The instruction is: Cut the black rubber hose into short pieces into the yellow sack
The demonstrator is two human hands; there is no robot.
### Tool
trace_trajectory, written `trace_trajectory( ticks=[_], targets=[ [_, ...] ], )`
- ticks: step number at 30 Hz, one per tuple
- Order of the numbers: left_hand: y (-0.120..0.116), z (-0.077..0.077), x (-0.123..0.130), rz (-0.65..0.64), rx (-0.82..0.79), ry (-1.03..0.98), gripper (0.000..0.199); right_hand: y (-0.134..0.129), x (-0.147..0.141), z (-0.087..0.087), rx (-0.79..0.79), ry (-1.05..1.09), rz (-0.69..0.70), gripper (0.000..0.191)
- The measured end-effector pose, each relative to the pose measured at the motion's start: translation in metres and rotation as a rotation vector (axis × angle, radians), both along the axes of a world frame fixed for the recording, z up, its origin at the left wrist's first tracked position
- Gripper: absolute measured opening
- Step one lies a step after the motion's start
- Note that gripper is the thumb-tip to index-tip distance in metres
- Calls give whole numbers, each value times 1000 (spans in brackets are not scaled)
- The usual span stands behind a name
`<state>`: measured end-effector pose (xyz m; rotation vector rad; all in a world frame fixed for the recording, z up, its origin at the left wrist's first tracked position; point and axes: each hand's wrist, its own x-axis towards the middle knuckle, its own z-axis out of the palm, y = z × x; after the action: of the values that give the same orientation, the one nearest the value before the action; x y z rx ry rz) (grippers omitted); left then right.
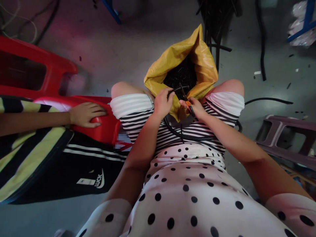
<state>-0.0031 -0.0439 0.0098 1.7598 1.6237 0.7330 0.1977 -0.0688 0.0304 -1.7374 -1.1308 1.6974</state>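
- One yellow sack (161, 64) gapes, black pieces (179, 74) inside.
- At its seven o'clock, the left hand (163, 103) grips black tubing (199, 138).
- At five o'clock, the right hand (197, 108) holds orange-handled scissors (189, 103).

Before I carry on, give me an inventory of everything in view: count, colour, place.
Yellow sack: one, between the knees
Short pieces: many, black, inside the sack
Corrugated tube: one, black, in the left hand, looping across the lap
Cutting tool: one, orange showing on its handle, in the right hand
Loose lengths: several, black, floor at top and right
Red plastic seating: two pieces at least, left
Stool: one, purplish grey, right
Metal legs: two places, blue, top and upper right
Plastic wrapping: count unclear, translucent, upper right
Co-worker's hand: one, on red plastic, left
Left hand, right hand: own, above the lap
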Motion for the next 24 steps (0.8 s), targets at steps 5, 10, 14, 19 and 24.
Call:
trace_trajectory(
  ticks=[5,10,14,19,24],
  targets=[
    [1,-2,-2,-47,-30,-6,29,-2,1,-3,11,-48,45,75],
    [4,0,-4,-16,-32,-27,29,-5,3,4,58,-62,46,77],
    [1,-3,-4,13,-84,-110,34,-5,3,9,45,-36,22,79],
    [-4,-5,-11,11,-163,-189,38,0,3,8,57,-45,-56,80],
    [-2,5,-16,-87,-139,-106,36,7,1,9,-64,59,-78,78]
  ],
)
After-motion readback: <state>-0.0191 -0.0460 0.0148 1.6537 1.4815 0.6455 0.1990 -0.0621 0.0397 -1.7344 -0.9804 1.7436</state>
